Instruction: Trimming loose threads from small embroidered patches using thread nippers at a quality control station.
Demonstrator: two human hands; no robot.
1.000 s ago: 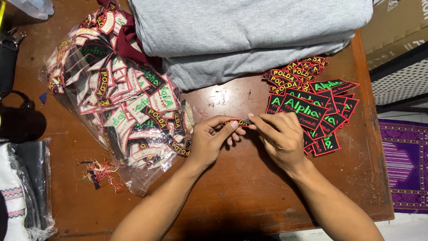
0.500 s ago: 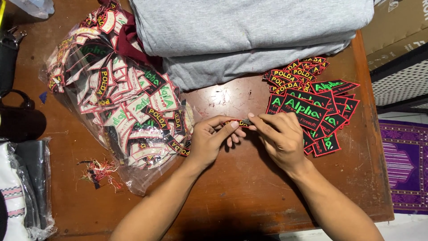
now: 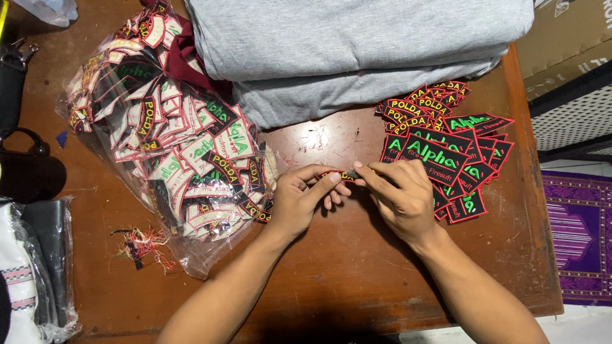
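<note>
Bag of patches (image 3: 172,146) lying left on the table (image 3: 331,267), loose patches (image 3: 446,146) lying right, folded cloth (image 3: 357,51) sitting behind, thread scraps (image 3: 141,244) lying before the bag.

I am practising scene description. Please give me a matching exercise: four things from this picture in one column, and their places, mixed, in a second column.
Things:
1. grey folded cloth
2. clear bag of patches
3. loose thread scraps
4. small patch

Places:
A. between the left hand and right hand
B. far edge of the table
C. below the bag
D. left of the hands

Pairs: 1-B, 2-D, 3-C, 4-A
</note>
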